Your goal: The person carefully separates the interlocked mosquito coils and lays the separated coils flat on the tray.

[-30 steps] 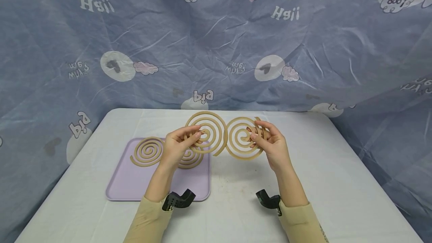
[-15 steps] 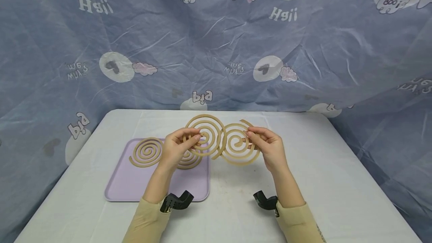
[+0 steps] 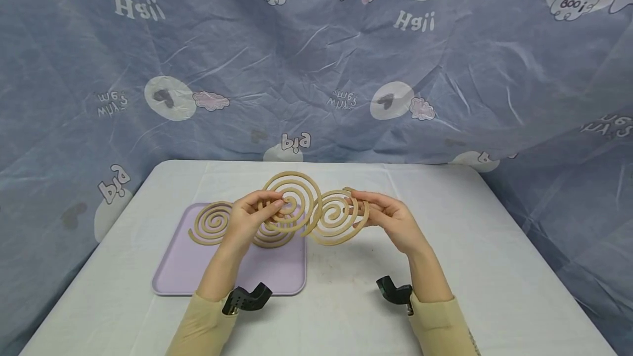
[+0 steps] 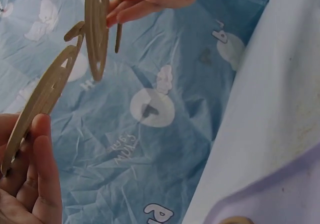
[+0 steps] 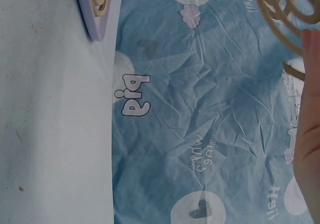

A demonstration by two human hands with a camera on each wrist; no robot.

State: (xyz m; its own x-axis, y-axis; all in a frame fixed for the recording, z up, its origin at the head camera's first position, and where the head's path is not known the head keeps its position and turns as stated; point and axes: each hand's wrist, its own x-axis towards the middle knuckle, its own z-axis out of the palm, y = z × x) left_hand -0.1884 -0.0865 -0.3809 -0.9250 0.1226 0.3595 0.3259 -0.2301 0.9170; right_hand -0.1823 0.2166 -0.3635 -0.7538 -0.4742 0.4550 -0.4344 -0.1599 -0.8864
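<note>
Status: two coils already split and lying flat on the purple tray (image 3: 198, 273), one at its far-left corner (image 3: 212, 222), the other (image 3: 272, 233) partly hidden behind the left hand (image 3: 249, 216). Third pair nearly apart: left hand pinches the left coil (image 3: 292, 200) above tray's far-right corner, right hand (image 3: 390, 218) grips the right coil (image 3: 336, 217) just right of tray, over the worktop (image 3: 470, 268). Outer ends look to be touching/hooked, can't confirm. Left to do: free them, lay both down. Vs 1 s ago: both coils lower, shifted toward tray, right one tilted flatter, gap btw coils closed.
</note>
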